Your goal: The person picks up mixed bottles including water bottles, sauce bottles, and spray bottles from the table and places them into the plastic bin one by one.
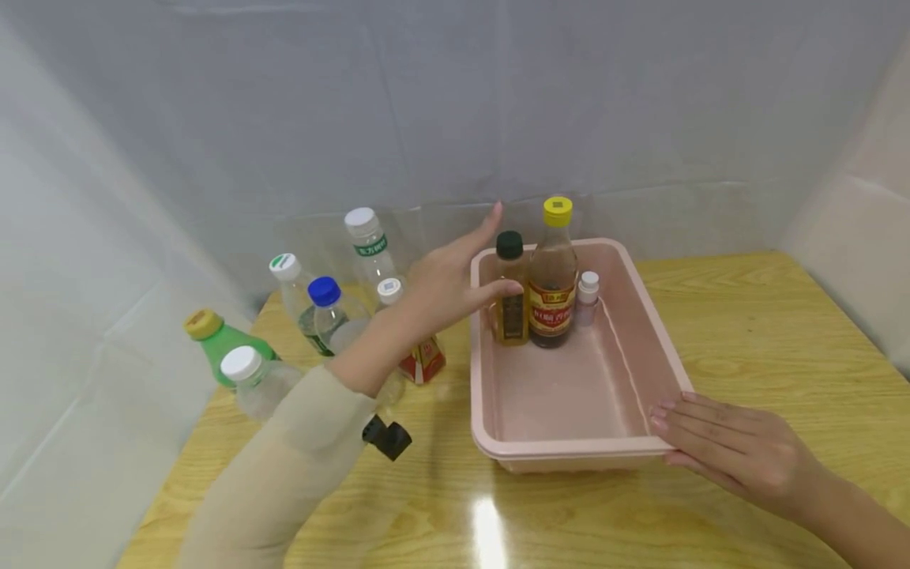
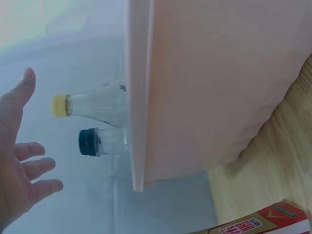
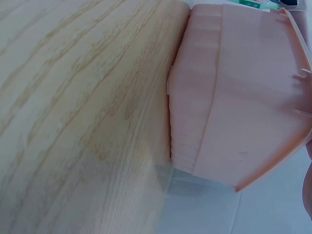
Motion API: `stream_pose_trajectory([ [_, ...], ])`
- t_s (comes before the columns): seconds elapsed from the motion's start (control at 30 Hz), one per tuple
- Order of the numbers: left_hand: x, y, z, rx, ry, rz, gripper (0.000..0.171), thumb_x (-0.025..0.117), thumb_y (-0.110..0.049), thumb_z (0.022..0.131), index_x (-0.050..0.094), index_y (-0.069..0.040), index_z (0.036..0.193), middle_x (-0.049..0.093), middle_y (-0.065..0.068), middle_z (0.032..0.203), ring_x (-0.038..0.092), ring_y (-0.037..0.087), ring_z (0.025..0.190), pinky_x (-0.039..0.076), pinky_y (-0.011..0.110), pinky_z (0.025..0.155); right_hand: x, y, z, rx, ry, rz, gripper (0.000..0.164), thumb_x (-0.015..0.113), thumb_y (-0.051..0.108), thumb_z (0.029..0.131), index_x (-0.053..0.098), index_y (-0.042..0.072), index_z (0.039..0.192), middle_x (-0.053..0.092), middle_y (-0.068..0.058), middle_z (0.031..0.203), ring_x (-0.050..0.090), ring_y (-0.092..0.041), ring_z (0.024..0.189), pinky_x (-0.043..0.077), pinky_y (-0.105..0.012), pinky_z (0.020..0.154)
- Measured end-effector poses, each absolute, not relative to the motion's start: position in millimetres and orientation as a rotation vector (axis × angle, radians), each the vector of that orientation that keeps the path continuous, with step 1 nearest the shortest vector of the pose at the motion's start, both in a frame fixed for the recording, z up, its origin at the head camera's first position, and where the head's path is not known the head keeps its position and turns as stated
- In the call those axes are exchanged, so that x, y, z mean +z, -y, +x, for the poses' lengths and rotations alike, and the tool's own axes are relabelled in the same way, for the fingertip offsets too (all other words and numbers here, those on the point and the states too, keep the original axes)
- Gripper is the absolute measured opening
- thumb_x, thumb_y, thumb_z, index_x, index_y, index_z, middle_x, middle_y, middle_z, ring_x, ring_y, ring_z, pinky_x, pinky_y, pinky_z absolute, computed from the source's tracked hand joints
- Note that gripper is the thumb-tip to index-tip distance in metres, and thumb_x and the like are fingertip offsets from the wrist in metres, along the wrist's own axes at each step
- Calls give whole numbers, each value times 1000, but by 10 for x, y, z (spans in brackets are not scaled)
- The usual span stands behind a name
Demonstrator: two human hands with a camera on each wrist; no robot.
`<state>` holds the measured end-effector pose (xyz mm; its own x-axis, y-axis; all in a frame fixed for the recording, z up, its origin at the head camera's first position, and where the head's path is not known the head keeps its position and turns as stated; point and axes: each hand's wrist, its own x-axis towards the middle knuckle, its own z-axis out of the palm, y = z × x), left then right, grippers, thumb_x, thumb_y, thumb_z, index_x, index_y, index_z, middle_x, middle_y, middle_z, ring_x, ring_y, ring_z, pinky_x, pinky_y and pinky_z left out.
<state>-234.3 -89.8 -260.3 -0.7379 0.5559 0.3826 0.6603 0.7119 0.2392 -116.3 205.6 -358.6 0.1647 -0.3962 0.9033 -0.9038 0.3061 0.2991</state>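
A pink plastic basin stands on the table. At its back left are a dark-green-capped bottle of yellowish liquid, a yellow-capped sauce bottle with a red and yellow label, and a small white-capped bottle. My left hand is spread at the basin's left rim, its thumb overlapping the green-capped bottle in the head view. In the left wrist view, a gap separates the left fingers from the caps. My right hand rests on the basin's front right corner, its fingers extended over the rim.
Left of the basin stand several bottles, including a blue-capped one, a green one with a yellow cap and a white-capped one. A red carton is beside the basin. Grey sheeting hangs behind the wooden table.
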Motion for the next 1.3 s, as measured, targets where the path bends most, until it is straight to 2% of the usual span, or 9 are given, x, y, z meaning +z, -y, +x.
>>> stream_pose_trajectory([
  [0.33, -2459, 1025, -2085, -443, 2672, -934, 95, 65, -57, 81, 13, -21, 152, 24, 4, 153, 37, 25, 136, 47, 41, 100, -3583, -2048, -1162, 564, 1428, 1290, 25, 63, 18, 91, 72, -4, 99, 72, -15, 95, 68, -20, 99, 51, -30, 94],
  [0.57, -2368, 1170, -1919, -461, 2696, -917, 98, 67, -55, 80, 11, -21, 153, 21, 4, 155, 27, 22, 141, 30, 41, 114, -3578, -2032, -1184, 562, 1413, 1285, 25, 63, 18, 91, 73, -4, 98, 72, -15, 94, 68, -20, 97, 52, -30, 93],
  [0.7, -2358, 1256, -1848, -402, 2678, -914, 98, 67, -57, 79, 14, -22, 152, 23, 2, 155, 28, 21, 141, 32, 41, 112, -3581, -2039, -1187, 557, 1419, 1286, 25, 63, 19, 91, 73, -3, 98, 72, -15, 93, 68, -20, 97, 52, -30, 93],
  [0.8, -2351, 1325, -1789, -342, 2656, -916, 97, 67, -58, 78, 16, -22, 152, 25, 1, 154, 30, 21, 140, 55, 34, 84, -3585, -2041, -1187, 555, 1417, 1288, 25, 63, 18, 91, 73, -3, 98, 72, -15, 94, 68, -20, 97, 52, -30, 93],
  [0.9, -2348, 1401, -1731, -301, 2642, -913, 96, 60, -65, 80, 15, -22, 152, 25, 0, 155, 30, 20, 140, 52, 28, 55, -3584, -2036, -1191, 553, 1410, 1289, 24, 63, 18, 91, 73, -3, 98, 72, -15, 94, 68, -21, 98, 52, -30, 93],
  [1.07, -2370, 1528, -1650, -317, 2603, -909, 96, 38, -79, 78, 17, -20, 152, 28, 2, 153, 31, 22, 139, 46, 25, 47, -3571, -2023, -1200, 559, 1402, 1288, 24, 63, 17, 91, 73, -3, 99, 72, -15, 95, 68, -21, 98, 52, -30, 92],
  [1.13, -2384, 1578, -1624, -327, 2562, -917, 98, 35, -80, 77, 20, -18, 152, 31, 4, 152, 32, 23, 139, 54, 28, 59, -3567, -2020, -1203, 559, 1400, 1288, 24, 63, 17, 91, 73, -3, 99, 72, -15, 95, 68, -21, 98, 53, -30, 92],
  [1.2, -2389, 1630, -1595, -332, 2528, -929, 98, 42, -77, 78, 22, -15, 151, 33, 7, 151, 32, 23, 139, 57, 34, 80, -3567, -2022, -1202, 557, 1401, 1289, 24, 63, 17, 91, 73, -3, 98, 72, -15, 95, 68, -21, 98, 52, -30, 92],
  [1.3, -2386, 1720, -1527, -329, 2513, -910, 98, 47, -73, 79, 23, -12, 151, 35, 9, 150, 31, 24, 139, 36, 48, 109, -3570, -2023, -1203, 554, 1400, 1289, 24, 63, 17, 91, 73, -3, 98, 72, -15, 95, 68, -21, 97, 52, -30, 92],
])
